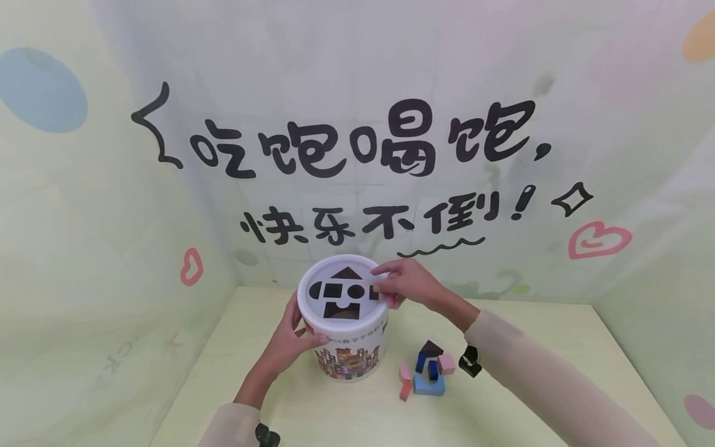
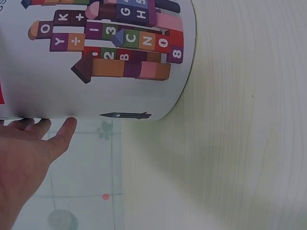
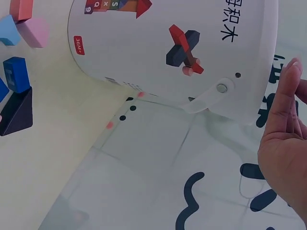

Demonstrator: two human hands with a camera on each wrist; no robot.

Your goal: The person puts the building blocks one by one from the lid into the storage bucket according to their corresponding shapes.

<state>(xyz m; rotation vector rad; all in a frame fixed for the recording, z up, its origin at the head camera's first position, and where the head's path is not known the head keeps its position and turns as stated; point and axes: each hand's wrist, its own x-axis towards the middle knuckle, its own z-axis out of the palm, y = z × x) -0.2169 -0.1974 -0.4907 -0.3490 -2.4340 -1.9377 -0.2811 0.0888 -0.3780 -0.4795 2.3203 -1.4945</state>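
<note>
A white bucket (image 1: pixel 357 347) printed with coloured letter blocks stands upright on the table. Its round white lid (image 1: pixel 315 310) has several dark cut-outs, among them a triangle, a circle and an arch. My left hand (image 1: pixel 290 341) holds the bucket's left side, its thumb across the front below the rim; in the left wrist view, other fingers (image 2: pixel 64 134) lie against the wall. My right hand (image 1: pixel 410 282) rests at the lid's right edge. Its index finger reaches over the rim, and the fingers partly cover the right-hand cut-out. No block shows in this hand.
Right of the bucket lie several loose blocks: a light blue arch (image 1: pixel 429 386), a dark triangle (image 1: pixel 431 348), a pink block (image 1: pixel 446 364), blue blocks (image 3: pixel 16 74) and a red block (image 1: pixel 405 390). A printed cloth wall (image 1: pixel 357 56) stands close behind the table (image 1: pixel 223 385).
</note>
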